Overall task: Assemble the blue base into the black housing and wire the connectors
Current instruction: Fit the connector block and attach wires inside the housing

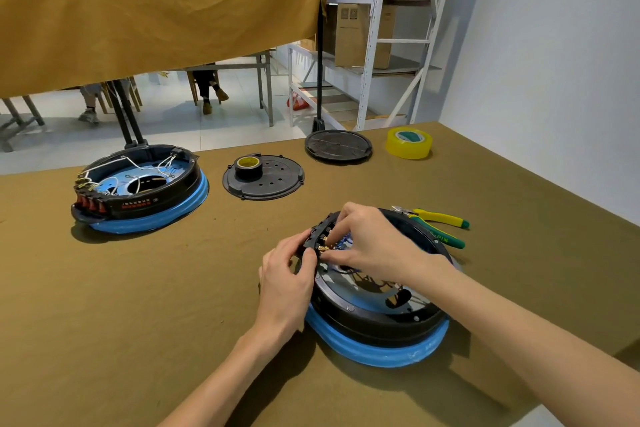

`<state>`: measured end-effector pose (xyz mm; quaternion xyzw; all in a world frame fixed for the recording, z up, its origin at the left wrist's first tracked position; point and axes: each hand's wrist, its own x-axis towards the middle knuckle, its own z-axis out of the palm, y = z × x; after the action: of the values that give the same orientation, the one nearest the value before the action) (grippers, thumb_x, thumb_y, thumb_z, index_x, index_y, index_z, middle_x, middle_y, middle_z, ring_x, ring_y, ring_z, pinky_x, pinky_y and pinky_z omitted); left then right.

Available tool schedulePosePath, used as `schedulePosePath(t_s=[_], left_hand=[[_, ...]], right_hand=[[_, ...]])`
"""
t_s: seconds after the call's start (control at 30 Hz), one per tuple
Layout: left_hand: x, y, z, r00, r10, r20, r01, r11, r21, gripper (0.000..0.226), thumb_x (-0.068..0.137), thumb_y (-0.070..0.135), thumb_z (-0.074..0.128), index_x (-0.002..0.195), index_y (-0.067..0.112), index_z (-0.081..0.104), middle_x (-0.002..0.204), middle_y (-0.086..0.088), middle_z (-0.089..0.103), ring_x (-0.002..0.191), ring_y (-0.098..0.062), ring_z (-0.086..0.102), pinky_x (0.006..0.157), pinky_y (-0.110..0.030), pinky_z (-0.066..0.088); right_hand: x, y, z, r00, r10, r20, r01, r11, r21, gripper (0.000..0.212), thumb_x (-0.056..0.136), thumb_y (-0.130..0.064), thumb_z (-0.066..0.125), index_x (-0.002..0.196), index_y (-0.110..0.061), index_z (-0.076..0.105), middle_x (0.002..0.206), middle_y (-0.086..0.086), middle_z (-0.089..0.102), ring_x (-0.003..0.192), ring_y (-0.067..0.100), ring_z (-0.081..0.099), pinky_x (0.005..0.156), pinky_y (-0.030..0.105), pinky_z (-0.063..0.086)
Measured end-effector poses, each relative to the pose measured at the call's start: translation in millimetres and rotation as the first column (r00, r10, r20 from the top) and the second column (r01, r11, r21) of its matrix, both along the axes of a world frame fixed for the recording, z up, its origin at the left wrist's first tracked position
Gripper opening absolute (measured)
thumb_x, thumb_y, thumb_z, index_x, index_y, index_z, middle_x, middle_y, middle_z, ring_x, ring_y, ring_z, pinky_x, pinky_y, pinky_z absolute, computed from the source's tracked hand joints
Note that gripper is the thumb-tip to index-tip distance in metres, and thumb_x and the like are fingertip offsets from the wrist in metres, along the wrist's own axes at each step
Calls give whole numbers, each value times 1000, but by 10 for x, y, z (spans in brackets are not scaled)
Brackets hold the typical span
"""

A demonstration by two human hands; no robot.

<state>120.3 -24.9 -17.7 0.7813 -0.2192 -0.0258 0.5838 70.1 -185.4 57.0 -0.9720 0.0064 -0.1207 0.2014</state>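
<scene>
Your black housing (381, 308) sits on its blue base (377, 345) at the near right of the table (138, 288), the blue rim showing below the black ring on the near side. At the housing's far-left edge a block of connectors (320, 241) with brass terminals stands up from the rim, and both your hands meet there. Your left hand (285, 282) comes in from the outside, its grip curled round the outer face of the connector block, thumb and fingers clamped on it. Your right hand (367, 243) reaches across the housing's opening from the right; its fingertips are pinched together at the brass terminals on the inner side of the block, though what exactly they pinch is too small to tell.

Just behind the housing, to the right, lie pliers (438, 224) with yellow-and-green handles, partly hidden by the rim. Farther back in the middle lies a flat black disc with holes (273, 180), and a roll of black tape (248, 166) stands on its left part. Beyond that, toward the table's far edge, rests a second black round cover (338, 145), and to its right a roll of yellow tape (408, 142). At the far left sits a second assembled unit (138, 187), black on blue, with white wires looping inside it and red switches along its left side.
</scene>
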Motion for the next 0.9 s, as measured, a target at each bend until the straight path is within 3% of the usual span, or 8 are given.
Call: schedulePosePath(t_s=[0.13,0.37,0.5,0.6,0.9], left_hand=[[157,-36,139,998,-43,-40,43,999,8,46,102,28,59,147,26,51,144,8,56,136,-9,45,117,-42,40],[311,-180,233,983,-156,-91,158,987,15,39,102,17,58,141,19,61,133,3,65,123,-11,60,106,-44,52],[289,-172,173,992,-109,-68,109,994,-1,37,103,22,58,140,18,62,131,4,66,124,-11,59,108,-45,51],[279,-160,176,993,-99,-61,98,995,-7,35,102,23,59,137,18,64,127,5,68,121,-11,61,106,-45,52],[291,-161,166,994,-97,-44,96,995,-37,31,103,18,59,132,16,68,123,7,66,118,-8,60,105,-43,53]], right_hand=[[-10,-164,30,981,-185,64,176,977,123,20,92,-37,73,94,-19,82,76,-10,61,71,4,57,58,14,39],[121,-154,27,966,-259,-9,258,959,121,14,88,-37,75,92,-25,80,63,-18,51,61,1,50,54,21,33],[160,-101,31,965,-256,-55,259,964,58,16,87,-41,76,90,-26,80,68,-12,61,64,9,57,57,27,43],[191,-111,6,960,-268,-75,272,961,56,16,89,-33,76,90,-18,82,73,-2,70,68,14,63,60,32,53],[274,-129,-48,985,-163,-59,167,984,68,13,94,-23,73,93,-13,82,81,-1,72,69,2,59,56,12,38]])
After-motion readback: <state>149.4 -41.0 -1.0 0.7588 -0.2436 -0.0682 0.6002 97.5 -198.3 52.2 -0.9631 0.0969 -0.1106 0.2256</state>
